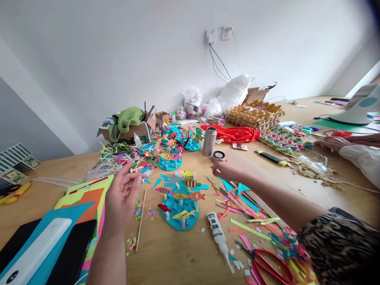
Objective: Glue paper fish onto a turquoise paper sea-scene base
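My left hand (123, 194) is raised over the left part of the table, its fingers loosely bent and apart with nothing between them. My right hand (221, 169) reaches across from the right, fingers curled; whatever they hold, if anything, is hidden. Just behind it lies a round lid (219, 155), beside an uncapped metal bottle (209, 141). Between my hands stands a blue paper-covered base (179, 209) with colourful paper fish (183, 215) on short posts. A glue bottle (186, 175) lies behind it, and a white nozzle-tipped bottle (219, 235) rests in front to the right.
Red-handled scissors (267, 263) lie at the front right among paper strips (252, 225). A thin wooden stick (141, 219) is near my left forearm. Coloured sheets and a white device (38, 249) are at left. Egg trays (255, 111) stand behind; another person's arm (347, 142) shows at right.
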Tool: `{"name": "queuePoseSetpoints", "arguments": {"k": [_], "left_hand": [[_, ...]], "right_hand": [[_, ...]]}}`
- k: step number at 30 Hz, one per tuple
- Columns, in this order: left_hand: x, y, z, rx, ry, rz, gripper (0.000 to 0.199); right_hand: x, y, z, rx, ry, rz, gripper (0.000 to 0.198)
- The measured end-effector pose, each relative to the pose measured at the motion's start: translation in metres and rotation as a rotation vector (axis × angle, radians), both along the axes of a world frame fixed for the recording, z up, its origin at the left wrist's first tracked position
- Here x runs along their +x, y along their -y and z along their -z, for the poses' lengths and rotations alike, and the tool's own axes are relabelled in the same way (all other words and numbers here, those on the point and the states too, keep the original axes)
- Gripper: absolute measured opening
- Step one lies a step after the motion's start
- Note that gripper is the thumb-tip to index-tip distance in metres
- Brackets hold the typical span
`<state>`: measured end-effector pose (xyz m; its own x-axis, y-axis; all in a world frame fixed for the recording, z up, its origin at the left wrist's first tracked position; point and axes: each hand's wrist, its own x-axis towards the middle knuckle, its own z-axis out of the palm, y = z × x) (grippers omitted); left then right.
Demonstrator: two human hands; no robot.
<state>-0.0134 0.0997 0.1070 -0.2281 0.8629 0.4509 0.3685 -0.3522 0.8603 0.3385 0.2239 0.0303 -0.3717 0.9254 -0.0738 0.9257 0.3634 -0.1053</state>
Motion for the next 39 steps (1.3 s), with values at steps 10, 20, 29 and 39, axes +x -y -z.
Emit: {"name": "queuePoseSetpoints", "arguments": {"k": [10, 20, 29, 39], "left_hand": [[-0.038, -0.03, 0.032, -0.351, -0.577, 0.014, 0.035], [-0.022, -0.043, 0.062, -0.695, -1.065, 0.291, 0.021], [-0.015, -0.035, 0.087, -0.692, -1.035, 0.301, 0.023], [-0.002, -0.015, 0.113, -0.565, -0.986, 0.232, 0.012]], "right_hand": [[-0.012, 0.128, -0.022, 0.024, -0.389, 0.108, 0.019], [-0.066, 0.162, 0.006, -0.005, -0.198, 0.132, 0.024], [-0.082, 0.139, 0.027, -0.147, -0.117, 0.196, 0.037], [-0.096, 0.126, 0.03, -0.212, -0.137, 0.214, 0.038]]}}
